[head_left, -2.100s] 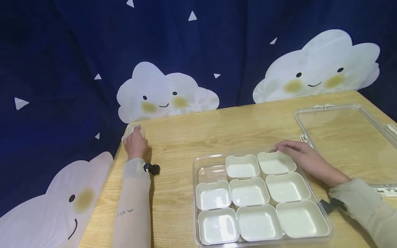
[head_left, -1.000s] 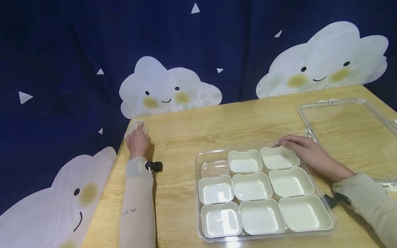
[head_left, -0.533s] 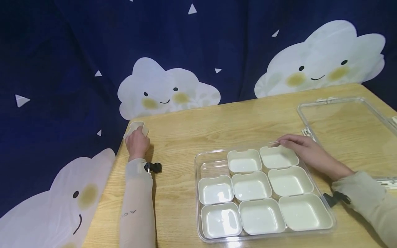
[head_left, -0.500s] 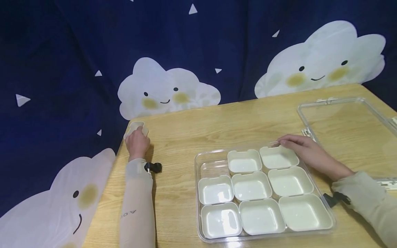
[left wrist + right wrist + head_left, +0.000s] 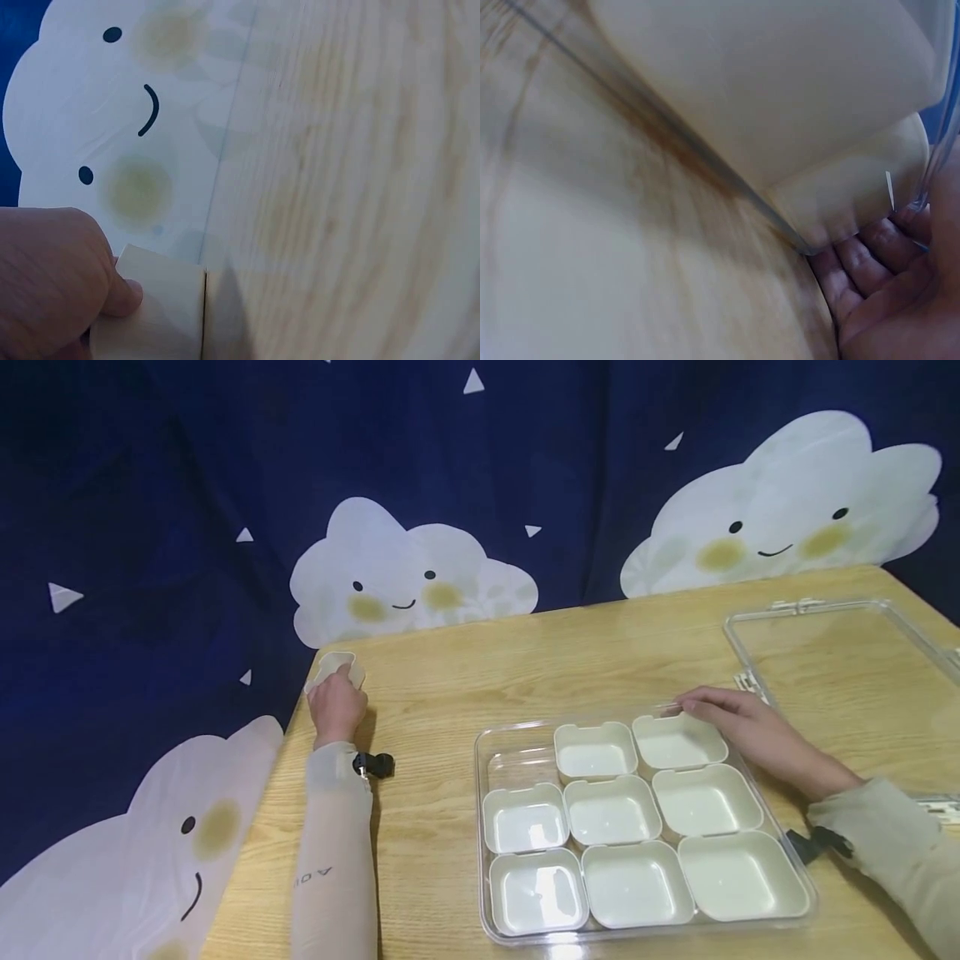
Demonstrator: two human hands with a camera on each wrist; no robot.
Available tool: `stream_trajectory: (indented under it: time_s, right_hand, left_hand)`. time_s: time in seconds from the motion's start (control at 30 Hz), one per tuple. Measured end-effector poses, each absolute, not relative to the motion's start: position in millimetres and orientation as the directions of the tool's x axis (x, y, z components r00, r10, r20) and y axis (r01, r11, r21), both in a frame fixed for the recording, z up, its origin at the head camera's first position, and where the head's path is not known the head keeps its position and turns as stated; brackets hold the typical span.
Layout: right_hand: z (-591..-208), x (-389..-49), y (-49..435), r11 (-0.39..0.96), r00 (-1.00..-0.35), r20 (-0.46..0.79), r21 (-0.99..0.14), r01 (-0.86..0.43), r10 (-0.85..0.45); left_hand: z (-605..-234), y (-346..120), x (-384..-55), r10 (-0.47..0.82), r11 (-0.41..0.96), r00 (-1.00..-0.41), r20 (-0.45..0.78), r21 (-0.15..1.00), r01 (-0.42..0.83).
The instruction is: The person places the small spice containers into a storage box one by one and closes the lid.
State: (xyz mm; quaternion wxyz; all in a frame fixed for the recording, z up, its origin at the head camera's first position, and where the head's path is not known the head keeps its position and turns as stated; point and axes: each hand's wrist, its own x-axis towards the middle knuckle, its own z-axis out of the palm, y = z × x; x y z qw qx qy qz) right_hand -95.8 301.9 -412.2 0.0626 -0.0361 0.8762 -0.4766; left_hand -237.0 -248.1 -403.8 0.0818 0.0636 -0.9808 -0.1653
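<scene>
At the table's far left corner, my left hand (image 5: 339,706) pinches a small cream box (image 5: 335,665) by its near wall. In the left wrist view the thumb presses the side of the box (image 5: 161,307), which is at the wood surface; the other fingers are mostly hidden. A clear tray (image 5: 480,827) in front of me holds several cream boxes (image 5: 611,810), with a gap at its far left corner. My right hand (image 5: 731,722) grips the tray's far right corner. Its fingers pass round the outside of the clear wall (image 5: 937,161), partly hidden in the head view.
A clear lid (image 5: 738,643) with white clips lies flat on the wooden table (image 5: 427,743), right of the tray. A dark blue curtain (image 5: 585,485) with cloud prints hangs along the back and left edges. Bare wood separates the left hand from the tray.
The head view has tilted and shifted slightly. Both hands, the small box and the tray stay in the same places relative to the table.
</scene>
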Motion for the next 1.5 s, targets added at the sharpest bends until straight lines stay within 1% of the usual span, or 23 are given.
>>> stream_trajectory:
  time_s: [0.17,0.57,0.87,1.2,1.5]
  right_hand:
    - [-414.0,-97.4,300.6,0.547,-0.992,-0.071,-0.837,0.004,-0.102]
    - [-413.3,-97.1,300.0,0.542,-0.993,-0.046,-0.840,-0.021,-0.110]
    - [-415.3,-97.3,300.2,0.518,-0.992,-0.050,-0.855,-0.018,-0.117]
    - [-414.2,-97.4,300.4,0.524,-0.992,-0.036,-0.851,-0.034,-0.124]
    - [-414.7,-96.3,300.7,0.508,-0.991,-0.050,-0.861,-0.022,-0.127]
  left_hand:
    - [-403.4,-248.3,-236.1,-0.155,0.933,-0.977,0.146,0.346,-0.096]
    - [-404.3,-247.5,-237.2,-0.137,0.927,-0.979,0.148,0.367,-0.074]
    - [-402.6,-247.0,-235.8,-0.121,0.936,-0.983,0.137,0.345,-0.067]
    - [-401.0,-245.5,-234.2,-0.087,0.944,-0.981,0.171,0.329,-0.027]
    - [-397.8,-240.2,-235.1,-0.073,0.939,-0.987,0.145,0.343,-0.019]
